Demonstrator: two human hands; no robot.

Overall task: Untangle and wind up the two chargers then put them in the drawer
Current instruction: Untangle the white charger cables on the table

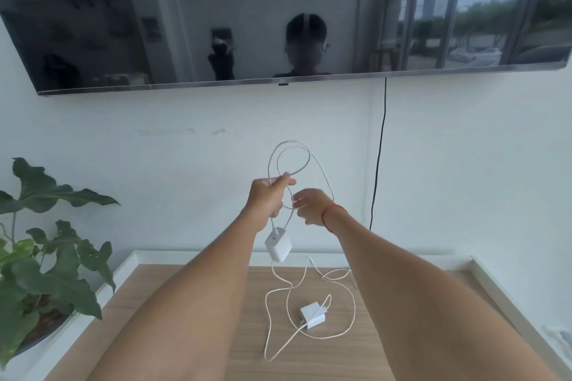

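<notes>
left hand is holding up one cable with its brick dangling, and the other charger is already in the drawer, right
Not quite. The other charger is not in a drawer. It lies on the table with its lead loose around it, as the head view shows. The left hand does hold up one cable with its brick dangling.

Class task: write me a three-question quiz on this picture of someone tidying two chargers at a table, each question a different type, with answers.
1. What stands left of the table? A plant, B lamp, C books.
2. Fill in: one charger hangs below the ___ hand.
3. True or false: the other charger is already wound up.
Key: 1 A; 2 left; 3 false.
</notes>
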